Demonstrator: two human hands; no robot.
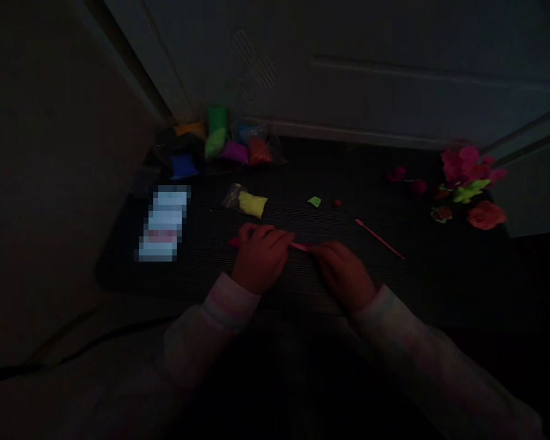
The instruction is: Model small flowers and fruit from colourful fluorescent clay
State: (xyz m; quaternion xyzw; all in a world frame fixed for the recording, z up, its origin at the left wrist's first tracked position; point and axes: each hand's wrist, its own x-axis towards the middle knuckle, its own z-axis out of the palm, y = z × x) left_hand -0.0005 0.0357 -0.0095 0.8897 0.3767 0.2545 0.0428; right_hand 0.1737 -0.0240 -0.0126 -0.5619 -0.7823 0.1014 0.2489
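Note:
The scene is very dim. My left hand point(260, 256) is curled around a thin pink stick-like tool point(299, 246) that lies across the dark table point(302, 287). My right hand point(343, 272) rests closed at the tool's right end, its fingers pinched together there. Just beyond my left hand lies a yellow clay lump in a clear bag point(251, 203). A small green clay bit point(314, 201) and a tiny red bit point(337, 203) lie farther back. A second pink stick point(378, 239) lies to the right of my hands.
Several bags of coloured clay point(220, 143) are heaped at the back left. Pink, red and green clay flowers point(467, 183) sit at the back right. A pale blurred card point(164, 223) lies at the left. A white wall panel stands behind the table.

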